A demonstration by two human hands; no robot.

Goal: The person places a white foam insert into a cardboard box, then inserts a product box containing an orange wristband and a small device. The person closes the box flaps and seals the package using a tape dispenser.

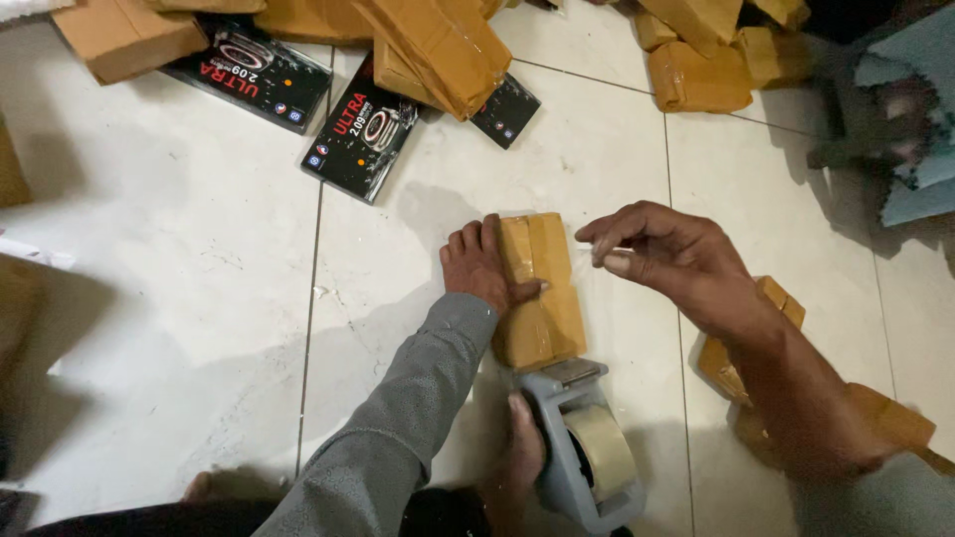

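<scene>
A brown-taped rectangular parcel (pixel 542 298) lies on the white tiled floor. My left hand (pixel 477 267), in a grey sleeve, grips its left side with the thumb laid across the top. My right hand (pixel 662 254) hovers just right of the parcel's far end, its fingertips pinched on a thin strip of clear tape. A grey tape dispenser (pixel 587 447) with a roll of tape sits at the parcel's near end. What looks like a foot (pixel 522 447) presses against the dispenser's left side.
Two black printed boxes (pixel 358 134) (pixel 254 75) lie at the back. Heaps of brown parcels (pixel 443 45) (pixel 701 75) line the far edge. More wrapped parcels (pixel 781 298) sit under my right forearm. A teal object (pixel 920 119) is at the right.
</scene>
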